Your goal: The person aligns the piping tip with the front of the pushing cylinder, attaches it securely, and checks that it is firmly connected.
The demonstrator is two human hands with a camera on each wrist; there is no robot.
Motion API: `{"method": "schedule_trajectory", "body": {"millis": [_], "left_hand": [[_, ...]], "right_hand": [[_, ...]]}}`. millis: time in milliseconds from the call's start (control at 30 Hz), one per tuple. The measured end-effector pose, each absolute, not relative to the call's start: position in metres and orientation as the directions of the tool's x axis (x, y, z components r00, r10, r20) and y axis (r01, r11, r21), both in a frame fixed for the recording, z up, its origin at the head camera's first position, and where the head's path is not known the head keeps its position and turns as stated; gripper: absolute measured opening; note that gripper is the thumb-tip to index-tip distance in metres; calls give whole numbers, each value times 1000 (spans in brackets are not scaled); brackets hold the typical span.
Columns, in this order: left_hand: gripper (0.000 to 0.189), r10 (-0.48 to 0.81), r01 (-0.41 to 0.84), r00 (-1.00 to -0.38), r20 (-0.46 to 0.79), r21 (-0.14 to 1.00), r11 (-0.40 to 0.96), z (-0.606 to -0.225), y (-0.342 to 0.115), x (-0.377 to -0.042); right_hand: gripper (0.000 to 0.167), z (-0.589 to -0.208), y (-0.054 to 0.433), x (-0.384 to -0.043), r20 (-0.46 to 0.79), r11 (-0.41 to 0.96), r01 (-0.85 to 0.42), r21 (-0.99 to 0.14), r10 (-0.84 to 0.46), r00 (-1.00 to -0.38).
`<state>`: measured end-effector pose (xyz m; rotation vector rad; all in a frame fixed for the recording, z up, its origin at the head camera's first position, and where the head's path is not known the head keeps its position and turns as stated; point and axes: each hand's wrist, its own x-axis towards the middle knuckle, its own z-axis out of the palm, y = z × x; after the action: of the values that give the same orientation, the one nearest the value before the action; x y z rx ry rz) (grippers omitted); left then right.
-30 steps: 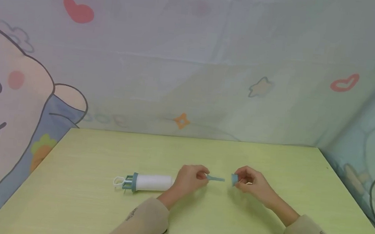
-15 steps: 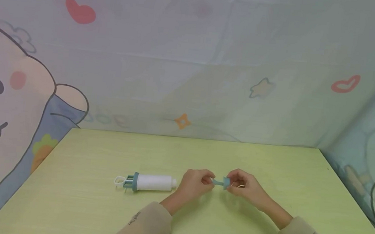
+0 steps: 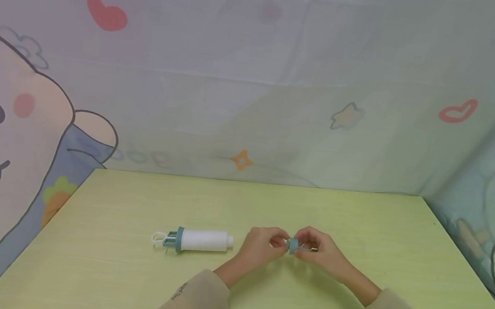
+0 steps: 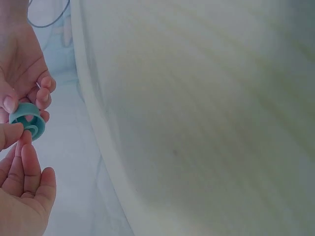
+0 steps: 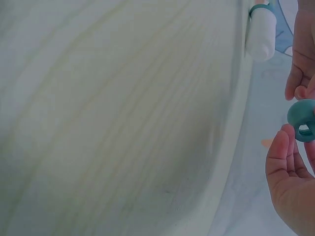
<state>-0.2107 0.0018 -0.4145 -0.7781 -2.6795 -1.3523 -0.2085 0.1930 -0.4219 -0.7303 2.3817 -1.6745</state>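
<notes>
My left hand (image 3: 264,244) pinches the wide end of a slim teal nozzle (image 4: 32,130). My right hand (image 3: 319,248) grips a short teal ring cap (image 3: 293,246) between thumb and fingers. The nozzle sits inside the cap, its narrow part showing on the right hand's side in the head view. Looking into the cap in the left wrist view, I see the nozzle's round rim within the larger ring. To the left on the table lies an icing syringe (image 3: 204,240) with a white barrel, teal collar and white looped plunger handle.
The pale yellow-green table (image 3: 128,282) extends around both hands. A printed cloth backdrop (image 3: 255,75) hangs behind it, with more printed cloth on the right side.
The hands have come together. The nozzle, at first apart from the cap, has passed into it from the left. The syringe has stayed in place.
</notes>
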Motion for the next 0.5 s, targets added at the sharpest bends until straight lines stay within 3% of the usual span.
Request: {"method": "schedule_trajectory", "body": {"millis": [500], "left_hand": [[17, 411, 386, -889, 202, 813, 436, -415, -3, -208]], "right_hand": [[25, -418, 185, -202, 156, 200, -276, -940, -470, -869]]}}
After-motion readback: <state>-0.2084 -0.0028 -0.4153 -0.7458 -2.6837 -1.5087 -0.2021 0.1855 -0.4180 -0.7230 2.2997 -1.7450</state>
